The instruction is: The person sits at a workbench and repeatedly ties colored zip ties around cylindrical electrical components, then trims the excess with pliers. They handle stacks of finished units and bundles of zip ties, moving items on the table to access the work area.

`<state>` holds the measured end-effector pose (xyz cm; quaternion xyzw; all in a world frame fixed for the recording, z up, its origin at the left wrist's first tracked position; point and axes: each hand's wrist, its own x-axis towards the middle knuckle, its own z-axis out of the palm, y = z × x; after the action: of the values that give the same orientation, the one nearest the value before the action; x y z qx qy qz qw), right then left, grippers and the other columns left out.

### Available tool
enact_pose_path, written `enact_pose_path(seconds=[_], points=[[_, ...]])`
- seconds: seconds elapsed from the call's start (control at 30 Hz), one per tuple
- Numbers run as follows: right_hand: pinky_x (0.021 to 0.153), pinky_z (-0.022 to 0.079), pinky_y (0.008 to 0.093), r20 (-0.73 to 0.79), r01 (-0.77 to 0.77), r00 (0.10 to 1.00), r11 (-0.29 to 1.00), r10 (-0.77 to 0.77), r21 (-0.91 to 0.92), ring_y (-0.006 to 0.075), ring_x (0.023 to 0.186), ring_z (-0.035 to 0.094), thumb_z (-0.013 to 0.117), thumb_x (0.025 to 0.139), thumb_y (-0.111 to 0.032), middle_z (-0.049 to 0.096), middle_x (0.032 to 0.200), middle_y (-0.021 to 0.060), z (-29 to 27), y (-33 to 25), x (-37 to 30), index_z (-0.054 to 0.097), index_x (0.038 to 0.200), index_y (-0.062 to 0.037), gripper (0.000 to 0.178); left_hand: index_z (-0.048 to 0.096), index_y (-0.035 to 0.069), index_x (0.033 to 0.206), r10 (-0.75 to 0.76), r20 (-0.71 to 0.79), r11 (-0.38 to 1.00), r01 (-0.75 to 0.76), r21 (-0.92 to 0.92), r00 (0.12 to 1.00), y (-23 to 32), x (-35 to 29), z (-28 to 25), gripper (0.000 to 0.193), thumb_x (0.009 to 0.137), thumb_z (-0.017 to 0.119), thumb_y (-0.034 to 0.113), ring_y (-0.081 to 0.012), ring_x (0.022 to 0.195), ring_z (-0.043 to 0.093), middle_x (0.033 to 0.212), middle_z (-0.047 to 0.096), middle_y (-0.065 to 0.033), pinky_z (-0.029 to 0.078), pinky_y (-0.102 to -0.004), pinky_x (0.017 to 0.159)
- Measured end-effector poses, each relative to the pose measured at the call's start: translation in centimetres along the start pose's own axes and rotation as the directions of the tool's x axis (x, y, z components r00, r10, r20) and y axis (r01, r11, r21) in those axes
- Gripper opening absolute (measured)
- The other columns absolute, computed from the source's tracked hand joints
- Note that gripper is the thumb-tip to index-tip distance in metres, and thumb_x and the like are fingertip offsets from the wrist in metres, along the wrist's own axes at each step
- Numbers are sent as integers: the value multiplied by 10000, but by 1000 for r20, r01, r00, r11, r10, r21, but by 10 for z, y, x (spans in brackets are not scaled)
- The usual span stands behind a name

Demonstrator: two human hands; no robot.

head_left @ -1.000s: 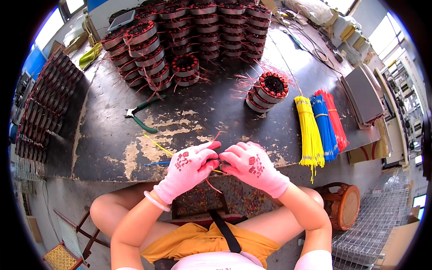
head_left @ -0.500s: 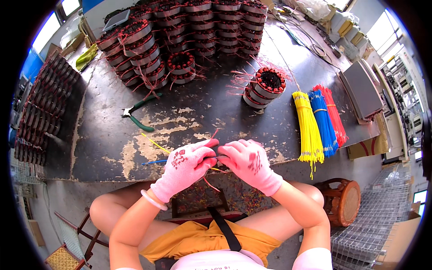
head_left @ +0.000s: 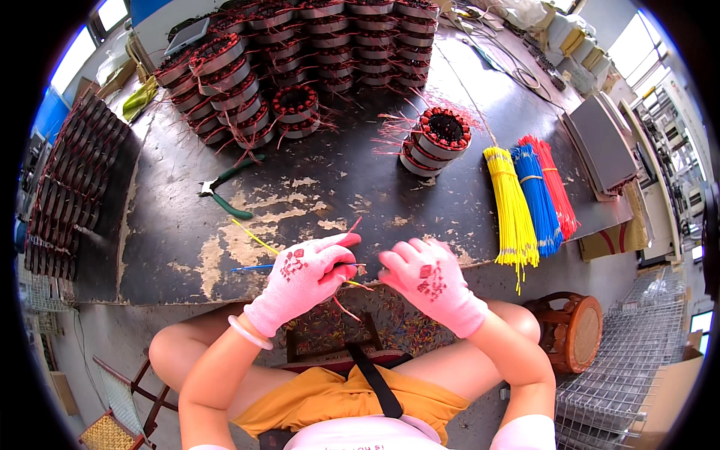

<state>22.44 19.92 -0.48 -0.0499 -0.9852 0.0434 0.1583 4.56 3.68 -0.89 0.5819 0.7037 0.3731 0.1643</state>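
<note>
My left hand [head_left: 301, 276], in a pink-white glove with red print, is closed on a few thin wires. From it a yellow wire [head_left: 253, 235] and a blue wire [head_left: 251, 268] stick out to the left, and a reddish wire [head_left: 345, 309] hangs below. Short wire ends show at the right of its fingertips. Just across a small gap, my right hand [head_left: 431, 285], gloved alike, has its fingers bent together; whatever may be between them is hidden. Both hands are over the table's near edge.
Green-handled cutters [head_left: 231, 205] lie on the worn dark table [head_left: 337, 180]. Yellow [head_left: 511, 206], blue [head_left: 537, 199] and red wire bundles [head_left: 551, 180] lie at right. Two stacked wound motor stators [head_left: 439, 142] stand near the middle, with stator stacks [head_left: 330, 45] behind and a wooden stool [head_left: 574, 330] below.
My right hand has drawn away to the right, opening a gap between the hands and baring the wire ends. My left hand keeps its hold, shifted slightly left in the picture.
</note>
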Motion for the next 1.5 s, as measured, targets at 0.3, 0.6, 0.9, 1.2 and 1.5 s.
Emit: enact_pose_path(seconds=[0.3, 0.6, 0.9, 1.2, 1.5], points=[[612, 471, 250, 700, -681, 700, -163, 142, 714, 58, 729, 599, 551, 1019, -289, 697, 890, 7, 20, -2, 24, 673, 953, -18, 305, 702, 107, 993, 107, -35, 992, -105, 64, 994, -5, 0, 4, 139, 855, 712, 114, -281, 907, 720, 1276, 710, -36, 582, -382, 780], [708, 509, 372, -174, 46, 984, 992, -25, 118, 219, 785, 647, 795, 835, -248, 688, 902, 35, 8, -10, 16, 687, 1007, -101, 250, 685, 70, 990, 106, -18, 992, -104, 73, 994, -6, -1, 2, 167, 825, 708, 71, -300, 956, 719, 1301, 700, -89, 581, -371, 797], [692, 474, 230, 689, -669, 703, -166, 174, 724, 68, 755, 574, 562, 1047, -239, 670, 894, 12, 14, -8, 17, 659, 1000, -18, 246, 673, 80, 1015, 129, -36, 987, -125, 106, 991, -5, -1, 2, 196, 822, 703, 62, -288, 919, 723, 1294, 703, -80, 577, -374, 780], [688, 507, 276, 610, -640, 768, 282, 195, 715, 103, 781, 638, 522, 1063, -291, 697, 870, 31, 6, 0, 24, 682, 1036, -4, 330, 681, 81, 1021, 119, -38, 989, -115, 90, 992, -5, 0, 6, 211, 813, 695, 51, -292, 980, 718, 1287, 703, -78, 580, -375, 807], [678, 483, 231, 699, -699, 715, -22, 10, 715, 64, 775, 611, 566, 1061, -279, 703, 906, -6, 14, 11, 27, 685, 1013, -58, 256, 686, 107, 987, 105, -31, 990, -101, 98, 994, -2, 0, 3, 112, 877, 699, 124, -294, 983, 703, 1249, 712, -46, 578, -402, 819]])
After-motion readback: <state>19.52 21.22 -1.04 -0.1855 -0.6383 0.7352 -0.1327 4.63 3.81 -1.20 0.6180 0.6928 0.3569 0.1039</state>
